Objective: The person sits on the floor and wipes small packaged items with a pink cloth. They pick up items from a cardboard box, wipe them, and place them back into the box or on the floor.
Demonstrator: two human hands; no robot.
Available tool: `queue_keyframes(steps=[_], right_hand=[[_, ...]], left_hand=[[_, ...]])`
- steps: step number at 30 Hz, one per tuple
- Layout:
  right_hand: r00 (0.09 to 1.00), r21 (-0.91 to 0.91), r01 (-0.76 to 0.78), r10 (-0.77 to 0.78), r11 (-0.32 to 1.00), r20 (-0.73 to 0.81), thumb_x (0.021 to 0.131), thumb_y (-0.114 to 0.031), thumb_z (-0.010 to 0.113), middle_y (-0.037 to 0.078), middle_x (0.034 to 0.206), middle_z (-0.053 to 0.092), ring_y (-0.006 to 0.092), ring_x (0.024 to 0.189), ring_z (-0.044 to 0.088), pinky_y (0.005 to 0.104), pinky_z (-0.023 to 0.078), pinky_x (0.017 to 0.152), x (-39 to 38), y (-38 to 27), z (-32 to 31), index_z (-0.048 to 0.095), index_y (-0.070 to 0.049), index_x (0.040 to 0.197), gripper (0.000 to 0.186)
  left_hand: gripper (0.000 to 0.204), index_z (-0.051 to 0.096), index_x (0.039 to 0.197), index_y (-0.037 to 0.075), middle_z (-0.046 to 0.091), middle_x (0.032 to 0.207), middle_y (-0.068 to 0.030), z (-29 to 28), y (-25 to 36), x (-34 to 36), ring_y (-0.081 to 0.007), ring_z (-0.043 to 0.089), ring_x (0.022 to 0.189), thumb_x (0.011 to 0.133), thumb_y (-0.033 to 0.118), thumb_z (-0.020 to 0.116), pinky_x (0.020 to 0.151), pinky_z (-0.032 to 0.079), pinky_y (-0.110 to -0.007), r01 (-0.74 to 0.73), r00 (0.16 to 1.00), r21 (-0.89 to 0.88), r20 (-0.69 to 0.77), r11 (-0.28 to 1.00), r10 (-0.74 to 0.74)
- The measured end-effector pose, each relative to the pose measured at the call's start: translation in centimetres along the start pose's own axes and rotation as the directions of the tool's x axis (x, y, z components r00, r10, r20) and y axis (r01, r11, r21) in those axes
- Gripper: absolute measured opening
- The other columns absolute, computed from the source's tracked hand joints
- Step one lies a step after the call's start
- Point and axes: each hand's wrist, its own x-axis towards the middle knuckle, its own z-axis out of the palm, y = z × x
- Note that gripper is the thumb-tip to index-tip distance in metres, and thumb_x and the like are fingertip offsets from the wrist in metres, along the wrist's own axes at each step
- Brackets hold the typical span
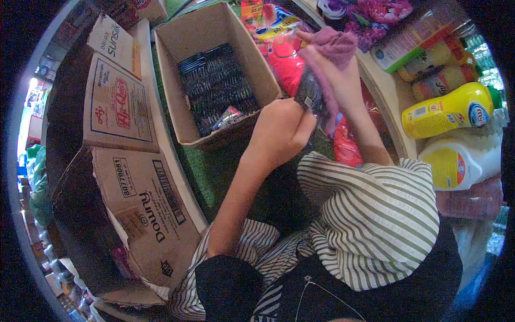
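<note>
My left hand [281, 129] is closed, its fingers pinching the near edge of a dark, shiny packet [308, 91]. In my right hand [343, 78] is a bunched mauve cloth [335, 45], which hangs down along the packet's right side and touches it. Part of the packet is hidden behind the cloth and my fingers. Just left of my hands stands an open cardboard box [198, 24]. Tightly packed rows of dark packets [217, 86] fill part of it, and a small colourful packet [228, 117] lies at their near end.
Red and yellow plastic packs [279, 51] lie beyond my hands. On the right are a yellow bottle [445, 112], a white bottle [450, 163] and several jars. Cut cardboard cartons [139, 214] line the left side. Green matting [201, 166] lies under the box.
</note>
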Motion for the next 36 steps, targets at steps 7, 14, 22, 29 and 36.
queue_keyframes(steps=[7, 14, 22, 29, 36], right_hand=[[0.971, 0.629, -0.238, 0.199, 0.740, 0.132, 0.091, -0.047, 0.031, 0.013, 0.112, 0.056, 0.0240, 0.106, 0.053, 0.0376, 0.038, 0.096, 0.5, -0.9, -0.8, 0.029, -0.006, 0.134, 0.060], [0.817, -0.205, -0.256, 0.325, 0.945, 0.476, 0.078, -0.025, 0.065, 0.010, 0.118, 0.053, 0.0217, 0.111, 0.047, 0.0335, 0.034, 0.096, -2.6, 0.1, 0.5, 0.051, -0.006, 0.118, 0.047], [0.587, -0.522, 0.037, 0.404, 0.852, 0.702, 0.070, -0.019, 0.071, 0.010, 0.087, 0.062, 0.0148, 0.080, 0.059, 0.0304, 0.047, 0.072, -2.1, 3.1, -1.0, 0.057, -0.004, 0.103, 0.039], [0.993, -0.440, -0.041, 0.087, 0.897, 0.084, 0.073, -0.013, 0.069, 0.004, 0.105, 0.057, 0.0128, 0.099, 0.052, 0.0287, 0.041, 0.086, -1.2, 5.3, -5.4, 0.063, -0.004, 0.095, 0.024], [0.995, -0.463, -0.076, 0.041, 0.883, -0.086, 0.075, -0.021, 0.070, 0.006, 0.110, 0.058, 0.0127, 0.101, 0.053, 0.0288, 0.041, 0.090, -0.4, 3.0, -5.6, 0.065, -0.004, 0.099, 0.030]], left_hand=[[0.017, 0.055, 0.082, 0.001, 0.054, 0.068, 0.0003, -0.8, 0.3, 0.3, -0.0060, 0.050, 0.060, 0.090, 0.014, 0.048, 0.057, 0.040, -0.020, 0.125, 0.876, -0.656, -0.279, 0.744, -0.393], [0.014, 0.055, 0.084, 0.001, 0.051, 0.073, 0.0032, 0.1, -0.8, 0.9, -0.0032, 0.046, 0.067, 0.091, 0.011, 0.048, 0.058, 0.037, -0.018, 0.007, 0.782, -0.484, -0.542, 0.875, -0.306], [0.024, 0.053, 0.100, 0.000, 0.057, 0.088, -0.0060, -2.9, -0.7, 0.5, -0.0127, 0.055, 0.072, 0.092, 0.020, 0.043, 0.066, 0.044, -0.022, -0.276, 0.717, -0.655, -0.628, 0.704, -0.303], [0.018, 0.050, 0.076, 0.001, 0.047, 0.072, 0.0012, -1.3, -1.6, 0.4, -0.0113, 0.046, 0.068, 0.088, 0.014, 0.049, 0.060, 0.038, -0.026, -0.006, 0.739, -0.311, -0.642, 0.950, -0.206], [0.036, 0.049, 0.110, -0.003, 0.058, 0.099, -0.0159, 5.7, -4.4, 0.4, -0.0286, 0.059, 0.093, 0.075, 0.000, 0.060, 0.079, 0.046, -0.035, -0.104, 0.883, 0.190, -0.435, 0.976, 0.179]])
